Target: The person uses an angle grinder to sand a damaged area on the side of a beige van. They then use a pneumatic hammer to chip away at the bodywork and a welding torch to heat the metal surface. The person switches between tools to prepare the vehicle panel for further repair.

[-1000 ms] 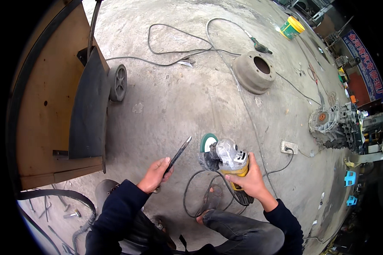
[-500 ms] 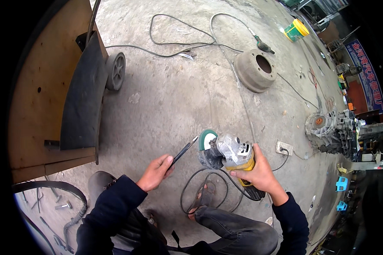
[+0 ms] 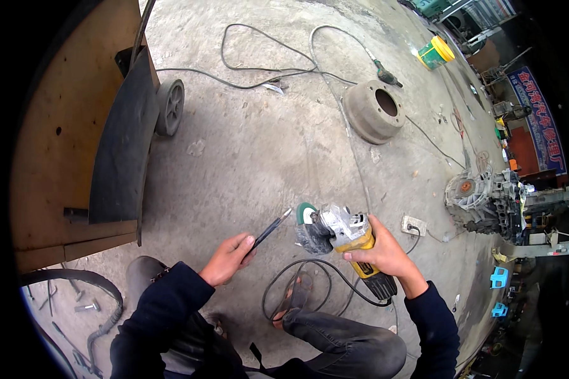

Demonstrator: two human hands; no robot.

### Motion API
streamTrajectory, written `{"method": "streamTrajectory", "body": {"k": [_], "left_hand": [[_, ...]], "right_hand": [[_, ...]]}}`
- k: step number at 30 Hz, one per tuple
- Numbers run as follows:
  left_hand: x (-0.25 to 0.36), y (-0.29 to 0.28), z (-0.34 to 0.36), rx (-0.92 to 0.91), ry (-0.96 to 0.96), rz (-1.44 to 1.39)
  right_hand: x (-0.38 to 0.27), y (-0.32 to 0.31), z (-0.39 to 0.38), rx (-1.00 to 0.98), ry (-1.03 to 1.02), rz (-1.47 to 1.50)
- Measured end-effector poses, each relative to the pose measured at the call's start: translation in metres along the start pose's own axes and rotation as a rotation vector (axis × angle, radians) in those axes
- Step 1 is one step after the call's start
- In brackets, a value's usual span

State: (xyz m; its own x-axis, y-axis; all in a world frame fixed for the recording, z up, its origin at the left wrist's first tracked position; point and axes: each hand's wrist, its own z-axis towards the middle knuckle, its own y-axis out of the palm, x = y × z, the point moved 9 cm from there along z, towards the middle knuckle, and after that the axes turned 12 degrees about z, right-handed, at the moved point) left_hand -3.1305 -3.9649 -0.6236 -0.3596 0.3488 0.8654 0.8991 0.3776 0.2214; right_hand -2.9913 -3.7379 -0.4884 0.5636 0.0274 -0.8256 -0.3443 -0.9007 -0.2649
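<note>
Angle grinder [image 3: 341, 234]: yellow and silver body, green disc at its front end, held above the concrete floor [image 3: 265, 158]. Right hand [image 3: 379, 252] is wrapped shut around the grinder's body, thumb on top. Black cord [image 3: 297, 278] runs from the grinder's rear and loops on the floor just below it.

Thin dark rod [image 3: 269, 230]: just left of the grinder's disc, tip close to the disc but apart from it. Left hand [image 3: 227, 259] is closed on the rod's lower end, fingers pinching it.

Brake drum [image 3: 376, 110]: on the floor well above the grinder. White socket block [image 3: 413, 225]: just right of the grinder. Wooden cart [image 3: 76, 145] with a small wheel: far left of the grinder.
</note>
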Motion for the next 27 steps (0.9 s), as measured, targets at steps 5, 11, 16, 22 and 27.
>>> {"method": "streamTrajectory", "body": {"k": [5, 11, 16, 22, 27], "left_hand": [[-0.005, -0.001, -0.002, -0.018, -0.033, -0.015], [-0.005, 0.0, -0.001, -0.01, -0.061, 0.034], [0.0, -0.007, -0.004, 0.011, -0.091, 0.034], [-0.003, -0.012, -0.002, 0.032, -0.092, 0.077], [-0.006, -0.009, 0.0, 0.003, -0.103, 0.069]], "right_hand": [[-0.003, 0.004, 0.0, -0.021, 0.003, 0.14], [-0.001, 0.012, 0.005, -0.068, -0.006, 0.131], [0.007, 0.02, 0.0, -0.074, 0.033, 0.205], [0.021, 0.022, -0.001, -0.047, -0.021, 0.223], [0.021, 0.03, -0.001, -0.03, -0.04, 0.329]]}}
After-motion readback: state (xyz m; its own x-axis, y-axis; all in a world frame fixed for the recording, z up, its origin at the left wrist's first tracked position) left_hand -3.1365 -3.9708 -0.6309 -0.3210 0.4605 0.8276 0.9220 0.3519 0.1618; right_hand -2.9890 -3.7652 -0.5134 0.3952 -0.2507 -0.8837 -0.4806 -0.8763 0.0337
